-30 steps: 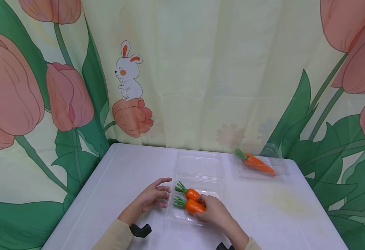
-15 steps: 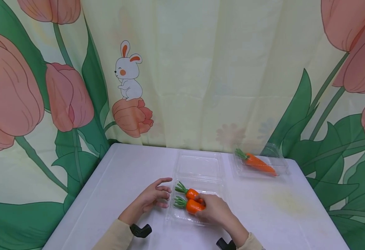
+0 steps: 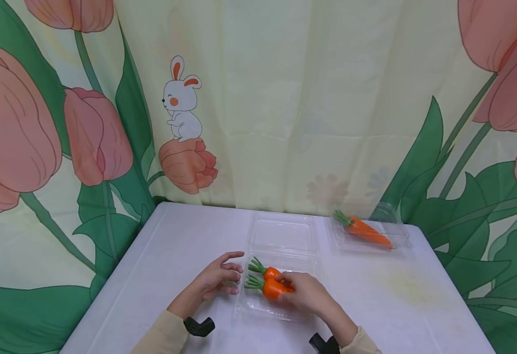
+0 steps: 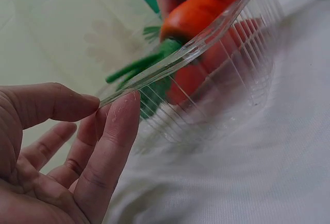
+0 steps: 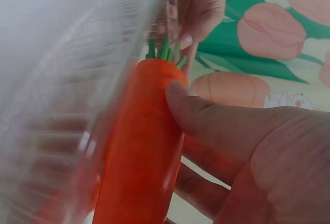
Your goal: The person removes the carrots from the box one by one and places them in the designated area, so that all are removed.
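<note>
Soft, even light fills the head view, leaving only faint shadows on the pale surface [image 3: 187, 236]. Both wrist views are dimmer. In the left one, the clear box [image 4: 188, 53] glints along its rim; in the right, its wall smears, dotted with glare, beside a slightly soft carrot [image 5: 144, 136].

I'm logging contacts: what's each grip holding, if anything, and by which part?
The left grip pinches the clear container by its rim; the right grip holds the nearer carrot by its body.
</note>
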A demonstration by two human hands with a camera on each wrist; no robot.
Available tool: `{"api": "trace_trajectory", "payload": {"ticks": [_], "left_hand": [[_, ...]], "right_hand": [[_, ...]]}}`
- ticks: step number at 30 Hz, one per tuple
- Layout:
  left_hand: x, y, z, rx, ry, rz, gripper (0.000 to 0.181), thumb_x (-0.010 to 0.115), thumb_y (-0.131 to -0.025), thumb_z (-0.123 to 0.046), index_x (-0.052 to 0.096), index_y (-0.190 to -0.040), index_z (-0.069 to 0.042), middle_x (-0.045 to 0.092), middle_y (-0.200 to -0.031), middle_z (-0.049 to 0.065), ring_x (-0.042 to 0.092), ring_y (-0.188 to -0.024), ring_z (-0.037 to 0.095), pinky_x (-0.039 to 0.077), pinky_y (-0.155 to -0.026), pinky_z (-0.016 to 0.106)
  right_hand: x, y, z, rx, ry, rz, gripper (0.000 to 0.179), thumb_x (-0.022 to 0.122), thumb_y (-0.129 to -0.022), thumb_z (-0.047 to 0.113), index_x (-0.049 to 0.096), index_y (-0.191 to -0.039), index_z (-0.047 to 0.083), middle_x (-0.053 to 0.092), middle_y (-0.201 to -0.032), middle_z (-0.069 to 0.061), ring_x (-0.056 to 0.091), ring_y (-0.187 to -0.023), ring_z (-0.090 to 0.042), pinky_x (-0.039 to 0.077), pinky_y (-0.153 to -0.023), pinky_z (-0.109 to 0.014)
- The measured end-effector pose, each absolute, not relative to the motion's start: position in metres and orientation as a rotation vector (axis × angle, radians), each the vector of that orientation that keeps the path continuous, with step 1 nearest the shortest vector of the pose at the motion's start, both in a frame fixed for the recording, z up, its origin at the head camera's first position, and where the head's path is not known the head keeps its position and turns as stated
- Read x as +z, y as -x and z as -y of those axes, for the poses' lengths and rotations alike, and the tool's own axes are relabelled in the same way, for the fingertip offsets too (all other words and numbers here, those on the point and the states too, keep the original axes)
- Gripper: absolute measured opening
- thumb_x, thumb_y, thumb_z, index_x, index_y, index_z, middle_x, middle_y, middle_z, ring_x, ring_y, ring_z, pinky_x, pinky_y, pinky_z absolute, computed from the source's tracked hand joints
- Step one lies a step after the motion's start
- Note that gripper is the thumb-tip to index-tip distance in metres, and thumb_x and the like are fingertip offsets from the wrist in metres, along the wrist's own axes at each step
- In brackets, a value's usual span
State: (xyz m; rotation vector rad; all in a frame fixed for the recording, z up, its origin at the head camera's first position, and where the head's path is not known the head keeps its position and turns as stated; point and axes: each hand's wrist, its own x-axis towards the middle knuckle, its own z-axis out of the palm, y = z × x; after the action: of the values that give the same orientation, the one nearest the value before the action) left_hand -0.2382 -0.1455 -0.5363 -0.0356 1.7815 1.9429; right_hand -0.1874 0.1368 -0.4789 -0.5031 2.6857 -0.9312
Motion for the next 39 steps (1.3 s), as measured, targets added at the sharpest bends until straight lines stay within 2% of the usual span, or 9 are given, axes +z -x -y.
{"api": "trace_trajectory", "payload": {"ticks": [5, 10, 17, 31, 39], "left_hand": [[-0.536, 0.239, 0.145, 1.942, 0.04, -1.784, 0.073, 0.072, -0.088, 0.0, 0.044, -0.153, -0.014, 0.066, -0.104, 0.007, 0.065, -0.081, 0.019, 0.063, -0.066, 0.036], [-0.537, 0.239, 0.146, 1.943, 0.035, -1.779, 0.073, 0.072, -0.088, 0.0, 0.044, -0.153, -0.014, 0.066, -0.103, 0.007, 0.065, -0.081, 0.018, 0.063, -0.065, 0.035], [-0.539, 0.239, 0.146, 1.948, 0.035, -1.768, 0.073, 0.072, -0.087, 0.0, 0.044, -0.153, -0.015, 0.066, -0.103, 0.006, 0.064, -0.081, 0.017, 0.063, -0.064, 0.035], [-0.539, 0.24, 0.144, 1.937, 0.063, -1.79, 0.073, 0.072, -0.088, -0.001, 0.044, -0.153, -0.017, 0.066, -0.107, 0.008, 0.064, -0.082, 0.018, 0.063, -0.065, 0.035], [-0.538, 0.239, 0.144, 1.936, 0.062, -1.797, 0.073, 0.072, -0.088, -0.001, 0.045, -0.153, -0.017, 0.066, -0.108, 0.009, 0.064, -0.082, 0.018, 0.063, -0.066, 0.035]], "right_hand": [[-0.473, 0.188, -0.14, -0.961, 0.472, -2.658, 0.034, 0.081, -0.087, 0.016, 0.073, -0.12, 0.013, 0.073, -0.109, -0.006, 0.063, -0.095, -0.022, 0.055, -0.088, -0.053], [-0.464, 0.188, -0.142, -1.007, 0.407, -2.655, 0.038, 0.08, -0.089, 0.021, 0.07, -0.125, 0.015, 0.072, -0.112, -0.006, 0.061, -0.086, -0.018, 0.055, -0.078, -0.043], [-0.458, 0.193, -0.145, -1.118, 0.263, -2.639, 0.042, 0.078, -0.091, 0.02, 0.064, -0.13, 0.011, 0.069, -0.109, -0.006, 0.061, -0.081, -0.017, 0.058, -0.074, -0.037], [-0.459, 0.199, -0.156, -1.427, 0.116, -2.445, 0.047, 0.074, -0.095, 0.016, 0.055, -0.137, 0.007, 0.063, -0.117, -0.012, 0.067, -0.09, -0.021, 0.064, -0.073, -0.041], [-0.457, 0.203, -0.167, -1.639, 0.03, -2.266, 0.058, 0.066, -0.099, 0.009, 0.039, -0.15, 0.018, 0.057, -0.124, -0.018, 0.07, -0.098, -0.028, 0.064, -0.075, -0.047]]}}
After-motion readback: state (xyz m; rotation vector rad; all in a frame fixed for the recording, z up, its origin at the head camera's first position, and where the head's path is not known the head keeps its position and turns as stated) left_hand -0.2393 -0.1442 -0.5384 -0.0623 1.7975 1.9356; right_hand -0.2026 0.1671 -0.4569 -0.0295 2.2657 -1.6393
